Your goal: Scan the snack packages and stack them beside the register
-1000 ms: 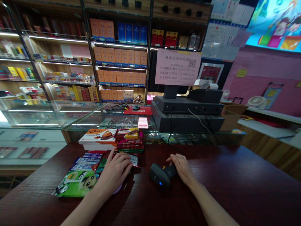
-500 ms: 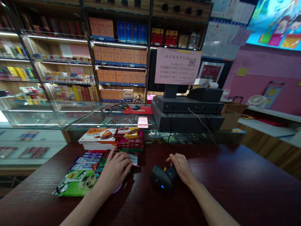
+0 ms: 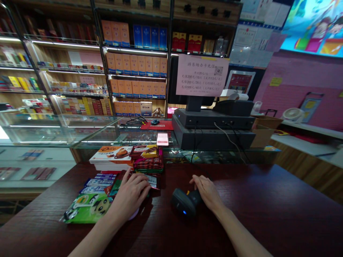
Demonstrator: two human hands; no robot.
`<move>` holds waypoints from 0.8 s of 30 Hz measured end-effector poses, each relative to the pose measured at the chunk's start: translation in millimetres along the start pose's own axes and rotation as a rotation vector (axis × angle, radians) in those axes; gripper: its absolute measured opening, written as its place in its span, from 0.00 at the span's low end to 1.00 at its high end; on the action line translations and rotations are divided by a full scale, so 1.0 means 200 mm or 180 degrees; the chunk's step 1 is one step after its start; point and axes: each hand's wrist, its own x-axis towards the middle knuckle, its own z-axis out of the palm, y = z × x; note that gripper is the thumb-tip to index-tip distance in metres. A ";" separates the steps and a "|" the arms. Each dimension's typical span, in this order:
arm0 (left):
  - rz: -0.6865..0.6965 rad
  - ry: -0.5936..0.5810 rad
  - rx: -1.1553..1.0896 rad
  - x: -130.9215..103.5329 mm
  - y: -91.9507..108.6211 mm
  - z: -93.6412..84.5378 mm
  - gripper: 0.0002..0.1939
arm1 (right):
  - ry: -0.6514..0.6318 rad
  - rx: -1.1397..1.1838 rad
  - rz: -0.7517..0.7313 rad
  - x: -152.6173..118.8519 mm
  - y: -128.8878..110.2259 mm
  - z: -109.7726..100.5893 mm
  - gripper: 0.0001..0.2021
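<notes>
My left hand (image 3: pixel 134 189) lies palm down over several snack packets, its fingers stretched out and somewhat apart. Partly under it are a dark red and green packet (image 3: pixel 117 186) and the edge of a round, pale purple thing (image 3: pixel 134 214). A green panda-print packet (image 3: pixel 89 208) and blue-and-white packets (image 3: pixel 98 185) lie left of my wrist. To the right, a black barcode scanner (image 3: pixel 184 202) rests on the table with a blue light lit. My right hand (image 3: pixel 207 191) is curled round its handle; the fingertips are partly hidden.
Behind the packets stand a white-and-orange Dove box (image 3: pixel 111 157) and stacked chocolate bars (image 3: pixel 148 160). A cash register with a monitor (image 3: pixel 214 121) sits on the glass counter, its cables hanging at the front. Stocked shelves (image 3: pixel 136 76) line the back. The dark wooden table (image 3: pixel 268 214) extends rightward.
</notes>
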 end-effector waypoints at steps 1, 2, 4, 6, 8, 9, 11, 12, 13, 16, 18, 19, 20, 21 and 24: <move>-0.0003 0.0000 0.0002 0.00 0.00 0.00 0.10 | 0.0000 -0.0040 0.0018 0.00 0.00 0.00 0.30; -0.0001 -0.0003 0.0005 0.00 0.00 0.00 0.10 | 0.0003 -0.0083 0.0041 0.00 0.00 0.00 0.30; 0.0012 -0.0013 0.0008 0.00 0.00 0.00 0.10 | 0.0011 -0.0178 0.0119 0.00 -0.01 0.00 0.30; 0.0019 -0.0029 0.0009 0.00 0.00 0.00 0.10 | 0.0024 -0.0275 0.0231 0.00 -0.02 0.01 0.30; 0.0007 -0.0039 0.0009 0.00 -0.01 0.01 0.10 | 0.0031 -0.0356 0.0336 0.00 -0.02 0.01 0.30; -0.0006 -0.0045 0.0007 0.00 -0.01 0.01 0.10 | 0.0032 -0.0381 0.0370 0.00 -0.02 0.01 0.30; -0.0026 -0.0052 0.0005 0.00 -0.01 0.01 0.10 | 0.0041 -0.0402 0.0396 0.00 -0.03 0.01 0.29; -0.0033 -0.0054 0.0005 0.00 -0.01 0.01 0.10 | 0.0049 -0.0400 0.0393 0.00 -0.03 0.01 0.29; -0.0041 -0.0055 0.0006 0.00 -0.01 0.01 0.10 | 0.0056 -0.0387 0.0380 0.00 -0.03 0.01 0.29; -0.0049 -0.0052 0.0006 0.00 -0.01 0.00 0.11 | 0.0060 -0.0326 0.0341 0.00 -0.04 0.00 0.28; -0.0030 -0.0038 0.0007 0.00 0.00 0.00 0.10 | 0.0058 -0.0274 0.0315 0.00 -0.04 -0.01 0.27; -0.0019 -0.0026 0.0011 0.00 0.00 0.00 0.10 | 0.0069 -0.0246 0.0296 0.01 -0.04 -0.01 0.27; -0.0013 -0.0011 0.0013 0.00 0.00 0.00 0.10 | 0.0086 -0.0214 0.0270 0.01 -0.04 -0.01 0.27; -0.0006 -0.0002 0.0015 0.00 0.00 0.00 0.10 | 0.0107 -0.0179 0.0246 0.01 -0.04 -0.01 0.28; -0.0022 -0.0023 0.0003 0.00 0.00 0.00 0.11 | 0.0174 -0.0085 0.0208 0.01 -0.03 -0.02 0.28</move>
